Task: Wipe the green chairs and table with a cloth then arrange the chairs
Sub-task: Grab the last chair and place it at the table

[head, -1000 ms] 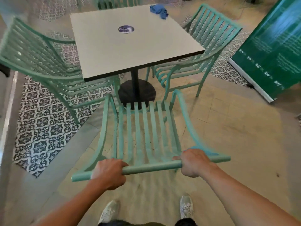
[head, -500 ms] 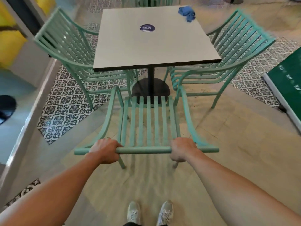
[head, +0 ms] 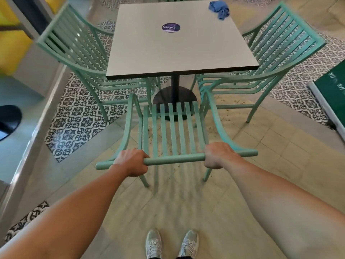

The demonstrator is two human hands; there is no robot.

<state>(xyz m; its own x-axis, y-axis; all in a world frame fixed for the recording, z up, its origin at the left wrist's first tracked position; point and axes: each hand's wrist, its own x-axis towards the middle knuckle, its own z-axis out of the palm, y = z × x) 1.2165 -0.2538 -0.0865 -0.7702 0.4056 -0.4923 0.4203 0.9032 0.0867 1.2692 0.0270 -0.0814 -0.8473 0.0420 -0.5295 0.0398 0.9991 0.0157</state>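
Head view: both hands, left hand [head: 131, 162] and right hand [head: 217, 156], clenched around slatted mint-green chair [head: 172, 133] top rail.

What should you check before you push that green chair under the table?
1. Left hand wrapped round the top rail of the near chair: ok.
2. Right hand gripping the same rail: ok.
3. Chair lined up with the table: ok, its seat points at the table's near edge.
4. Room between the left chair and right chair: cannot tell, their front legs look close to the near chair's arms.
5. Table base in the way: not ok, the seat front already overlaps it in view.
6. Blue cloth safe from falling: ok, it lies on the far right corner.
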